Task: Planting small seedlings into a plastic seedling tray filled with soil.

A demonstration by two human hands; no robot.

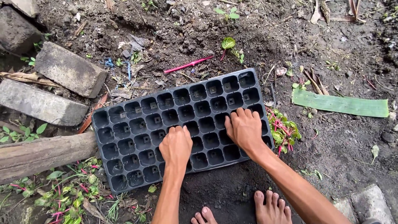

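A black plastic seedling tray (137, 124) with many empty square cells lies flat on dark soil, tilted slightly in view. My left hand (176, 146) presses palm-down on the tray's middle cells, fingers together. Further right on the same tray, my right hand (244, 127) rests flat, fingers pointing away from me. Neither hand holds anything. My bare feet (271, 207) stand on the soil just below the tray.
Grey stone blocks (68, 68) and a wooden log (41, 155) lie at the left. A green leaf strip (340, 103) lies on the right, a pink stick (188, 64) beyond the tray. Small red-stemmed plants (284, 130) grow beside the tray's right edge.
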